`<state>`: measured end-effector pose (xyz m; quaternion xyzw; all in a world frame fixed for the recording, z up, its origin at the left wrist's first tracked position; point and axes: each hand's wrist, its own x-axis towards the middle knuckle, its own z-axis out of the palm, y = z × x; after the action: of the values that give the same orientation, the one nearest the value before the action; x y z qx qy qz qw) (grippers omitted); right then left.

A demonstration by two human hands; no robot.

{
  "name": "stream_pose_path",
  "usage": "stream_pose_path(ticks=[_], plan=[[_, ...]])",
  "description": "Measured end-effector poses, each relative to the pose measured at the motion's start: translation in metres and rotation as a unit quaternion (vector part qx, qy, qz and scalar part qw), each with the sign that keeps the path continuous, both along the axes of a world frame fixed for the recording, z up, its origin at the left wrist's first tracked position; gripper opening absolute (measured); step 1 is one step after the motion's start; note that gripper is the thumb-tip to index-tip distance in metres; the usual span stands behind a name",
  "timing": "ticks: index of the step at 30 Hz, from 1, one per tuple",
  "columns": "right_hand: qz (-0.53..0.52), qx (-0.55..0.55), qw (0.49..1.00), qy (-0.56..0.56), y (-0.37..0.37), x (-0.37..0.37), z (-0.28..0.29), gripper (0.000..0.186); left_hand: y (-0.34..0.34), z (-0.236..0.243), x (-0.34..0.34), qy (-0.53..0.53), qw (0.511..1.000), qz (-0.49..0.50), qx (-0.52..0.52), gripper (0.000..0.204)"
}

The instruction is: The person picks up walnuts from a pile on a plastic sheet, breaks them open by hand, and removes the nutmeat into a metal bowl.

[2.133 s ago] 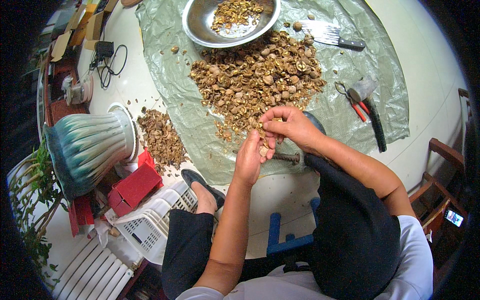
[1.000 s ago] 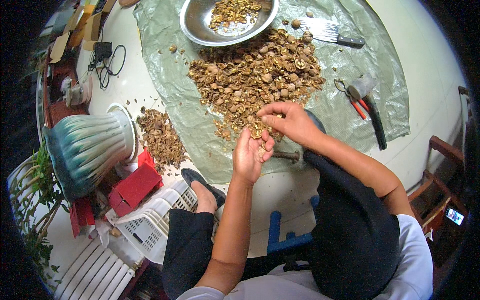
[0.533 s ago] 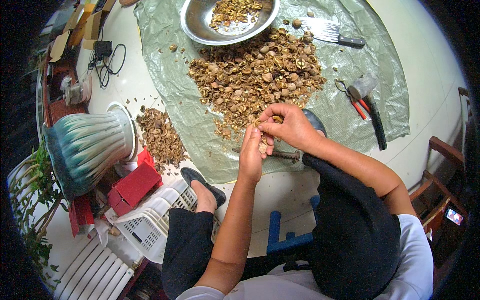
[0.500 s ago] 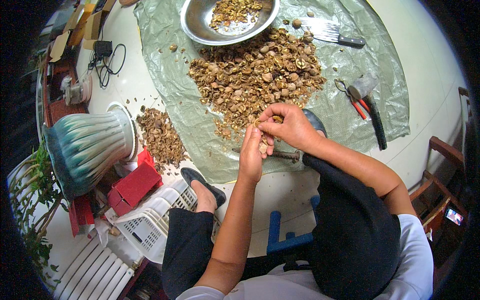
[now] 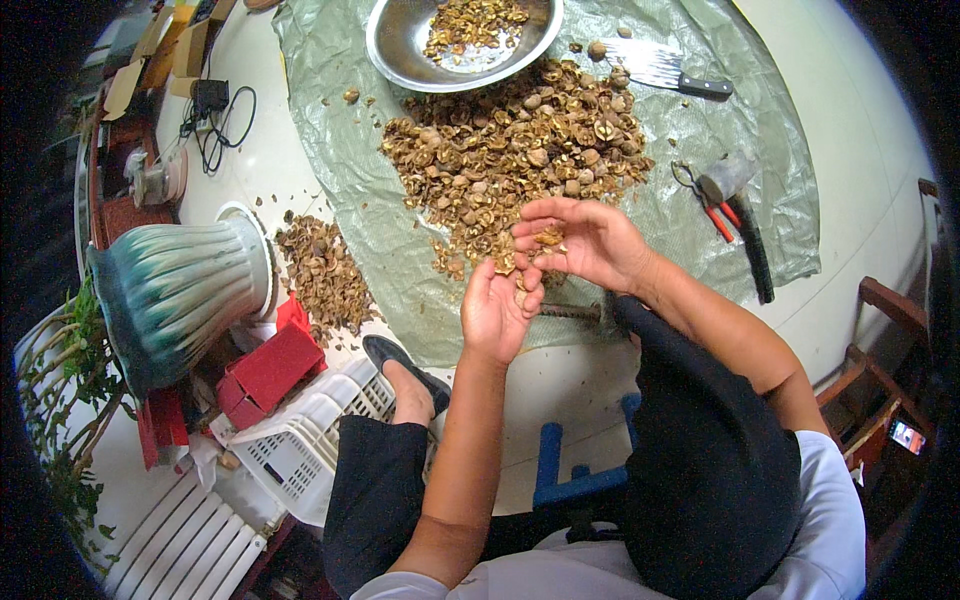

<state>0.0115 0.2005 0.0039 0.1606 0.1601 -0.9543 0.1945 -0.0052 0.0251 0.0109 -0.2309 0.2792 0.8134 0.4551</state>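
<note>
Over the near edge of the heap of cracked walnuts point(image 5: 520, 145), my two hands are close together. My left hand point(image 5: 497, 315) is turned palm up, its fingers curled round a piece of walnut point(image 5: 520, 290). I cannot tell if that piece is shell or kernel. My right hand point(image 5: 595, 245) is cupped on the right, thumb apart from the fingers, with some walnut kernel point(image 5: 548, 238) held inside them. At the far side of the heap stands a steel basin point(image 5: 385, 58) containing walnut kernels point(image 5: 475, 28).
A cleaver point(image 5: 700, 86), red-handled pliers point(image 5: 718, 222) and a hammer point(image 5: 752, 240) lie right on the green sheet point(image 5: 345, 185). Walnut shells point(image 5: 322, 275) are piled left, by a tipped blue-green pot point(image 5: 180, 295), a red box point(image 5: 270, 378) and a white crate point(image 5: 300, 455).
My hands have drawn slightly apart from a close pinch. The right fingers have opened out, and the left hand has come down a little and turned its palm up.
</note>
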Motion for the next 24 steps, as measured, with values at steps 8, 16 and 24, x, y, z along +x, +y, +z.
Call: stream_pose_path(ticks=[8,16,24], plan=[[0.01,-0.156,0.988,-0.001,0.005,-0.001,0.003,0.058,-0.005,-0.005,0.001,-0.026,0.999,0.026,-0.014,0.037],[0.029,0.112,0.969,-0.218,0.013,-0.003,-0.074,0.024,-0.042,-0.045,0.001,-0.141,0.984,0.095,0.06,0.03],[-0.136,0.139,0.98,-0.051,0.045,-0.133,0.025,0.036,-0.219,-0.078,-0.084,-0.108,0.951,0.288,-0.043,0.028]])
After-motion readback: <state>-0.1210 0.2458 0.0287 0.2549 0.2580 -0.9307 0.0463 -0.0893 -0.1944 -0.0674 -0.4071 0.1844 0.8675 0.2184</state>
